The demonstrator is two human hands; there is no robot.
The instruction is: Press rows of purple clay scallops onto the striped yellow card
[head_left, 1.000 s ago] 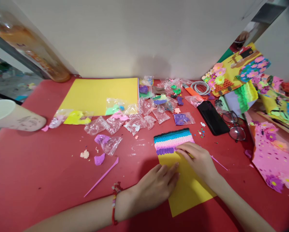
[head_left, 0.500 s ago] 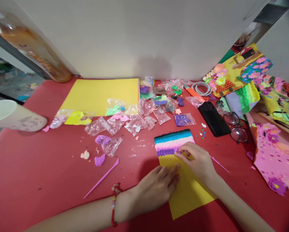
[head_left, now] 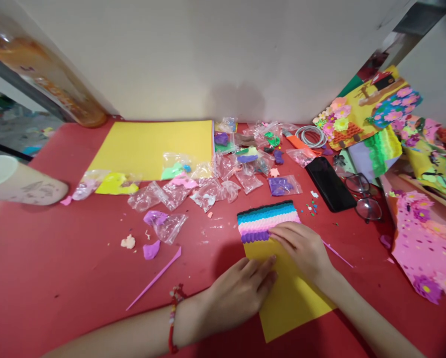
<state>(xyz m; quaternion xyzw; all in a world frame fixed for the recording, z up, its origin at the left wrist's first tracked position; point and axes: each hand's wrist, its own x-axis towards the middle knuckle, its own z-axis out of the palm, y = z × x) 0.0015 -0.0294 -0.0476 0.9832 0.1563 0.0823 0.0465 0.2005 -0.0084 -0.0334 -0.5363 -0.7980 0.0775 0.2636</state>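
Small yellow paper card (head_left: 290, 293) lay flat on the red counter (head_left: 77, 273), near edge, centre-right. Its top was covered with rows of clay scales (head_left: 262, 221): dark, blue, white, pink, then a purple row lowest.

Change: half a second earlier the right hand (head_left: 305, 248) was arched, fingertips bunched at the purple row's right end. It then dropped flatter, fingers together, tips pressed onto that same spot. I read it as pressing down on the purple row, which showed only partway across, the rest hidden by the hand. Couldn't tell whether anything sat under the tips.

Left hand (head_left: 237, 293) barely moved: palm down, fingers loosely extended, tips on the card's left edge, pinning it. Beaded bracelet (head_left: 173, 318) on that wrist.

Thin pink stick (head_left: 338, 253) stuck out just beside the right hand; held or not, unclear. Pink plastic modelling tool (head_left: 153, 279) and purple clay lump (head_left: 151, 250) lay left, apart from both hands. Clear clay bags (head_left: 208, 191) beyond the card; black phone (head_left: 329, 184) right.
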